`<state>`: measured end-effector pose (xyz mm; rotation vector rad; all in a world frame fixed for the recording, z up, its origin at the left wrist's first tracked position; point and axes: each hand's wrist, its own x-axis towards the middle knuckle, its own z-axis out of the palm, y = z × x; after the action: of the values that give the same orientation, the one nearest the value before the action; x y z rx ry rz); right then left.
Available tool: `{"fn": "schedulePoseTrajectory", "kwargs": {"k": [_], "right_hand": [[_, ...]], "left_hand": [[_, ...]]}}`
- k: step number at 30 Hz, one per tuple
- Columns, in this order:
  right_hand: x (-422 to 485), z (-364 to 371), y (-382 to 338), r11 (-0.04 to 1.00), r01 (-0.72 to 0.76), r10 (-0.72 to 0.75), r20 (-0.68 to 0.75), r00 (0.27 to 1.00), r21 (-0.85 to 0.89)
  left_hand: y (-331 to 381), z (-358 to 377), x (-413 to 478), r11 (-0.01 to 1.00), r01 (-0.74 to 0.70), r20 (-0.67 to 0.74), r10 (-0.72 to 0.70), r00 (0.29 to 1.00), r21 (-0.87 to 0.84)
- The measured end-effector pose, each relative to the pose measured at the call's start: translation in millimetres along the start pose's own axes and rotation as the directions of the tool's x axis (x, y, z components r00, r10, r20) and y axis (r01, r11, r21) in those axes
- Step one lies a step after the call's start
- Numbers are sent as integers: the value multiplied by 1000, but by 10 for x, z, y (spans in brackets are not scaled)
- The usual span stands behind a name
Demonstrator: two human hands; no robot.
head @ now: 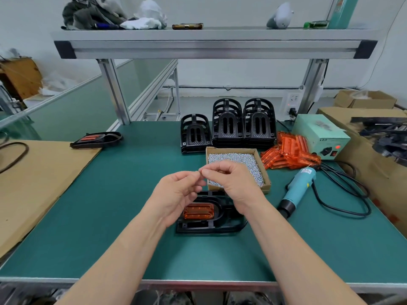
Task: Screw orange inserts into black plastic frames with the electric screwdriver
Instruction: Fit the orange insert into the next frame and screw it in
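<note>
Left hand (178, 191), right hand (231, 180) pinching, maybe a screw (200, 171), frame (211, 227) under grip

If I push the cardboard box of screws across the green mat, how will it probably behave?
The cardboard box is nearly full of small metal screws, so it is probably heavy for its size and would slide, not tip. Its walls look low and thin; they may bend, and screws could spill if it tilts.

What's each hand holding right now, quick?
Left hand: fingers curled; contents cannot be told.
Right hand: pinching something tiny, likely a screw.
</note>
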<state>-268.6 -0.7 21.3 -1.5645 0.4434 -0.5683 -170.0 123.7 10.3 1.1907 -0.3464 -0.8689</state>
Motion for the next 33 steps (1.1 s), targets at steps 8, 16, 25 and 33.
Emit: {"fn": "schedulePoseTrajectory", "kwargs": {"k": [8, 16, 25, 33], "right_hand": [[-39, -102, -28, 991, 11, 3, 102, 995, -131], [34, -1138, 96, 760, -286, -49, -490, 870, -584], [-162, -1376, 406, 556, -517, 50, -594, 803, -651], [-230, -1412, 494, 525, -579, 60, -652, 756, -623]], "left_hand": [[-31, -117, 1, 996, 53, 27, -51, 998, -77], [-228, -455, -5, 896, -238, -226, 338, 914, 375], [-456, -599, 2, 850, -278, -216, 404, 889, 447], [-490, -595, -9, 823, -316, -163, 434, 886, 472]]}}
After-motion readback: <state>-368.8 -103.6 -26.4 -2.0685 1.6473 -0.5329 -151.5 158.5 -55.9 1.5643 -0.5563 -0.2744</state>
